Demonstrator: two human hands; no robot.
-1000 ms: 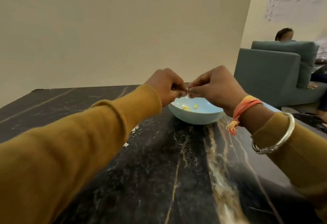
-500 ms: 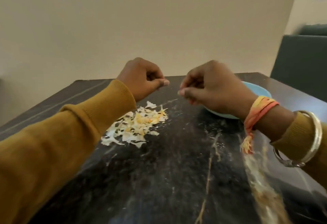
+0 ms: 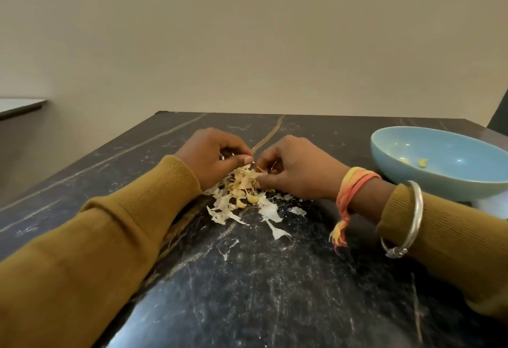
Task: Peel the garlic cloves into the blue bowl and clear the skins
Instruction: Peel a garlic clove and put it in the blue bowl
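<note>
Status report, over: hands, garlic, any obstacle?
Left hand, right hand pinching garlic skins on table. Blue bowl at right, few cloves inside. Nothing in the way.

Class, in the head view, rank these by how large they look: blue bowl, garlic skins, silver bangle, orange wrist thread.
1. blue bowl, though the frame edge cuts it off.
2. garlic skins, taken as a pile.
3. silver bangle and orange wrist thread look about alike, so I won't rank them against each other.

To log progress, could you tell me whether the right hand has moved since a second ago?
Yes. Against the blue bowl, the right hand has moved left: it was over the bowl and is now at the pile of garlic skins.
</note>
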